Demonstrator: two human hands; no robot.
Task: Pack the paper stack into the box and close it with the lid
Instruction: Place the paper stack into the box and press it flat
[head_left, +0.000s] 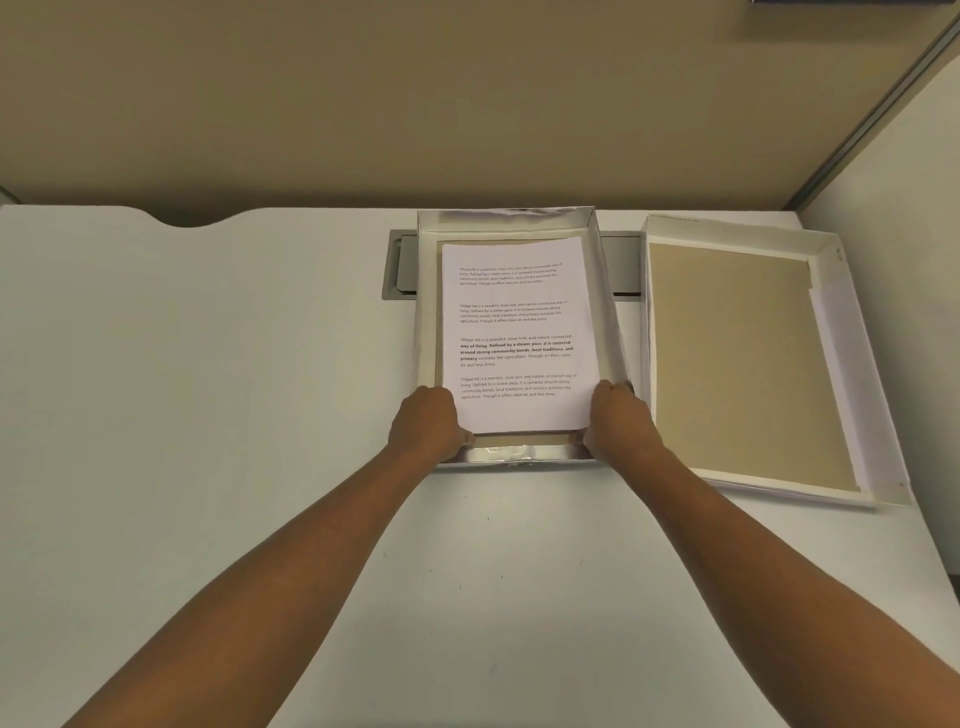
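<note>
i've got the left hand (428, 423) curled round the near left corner of the paper stack (517, 332), fingers tucked under the edge and out of my sight, thumb side up against the sheet. the right hand (618, 418) mirrors it on the near right corner, fingers bent close and gripping, fingertips resting by the box wall. so the stack sits between both hands, pinched at its two near corners. it's inside the box (426, 312) now, printed side up, long axis running near to far, its far edge short of the far wall and turned very slightly to the right. whether it lies flat on the brown floor of the box, i can't tell. out to the right, just beside the box, the lid (753, 364) lies open side up on the table (208, 364), angled a little clockwise.
</note>
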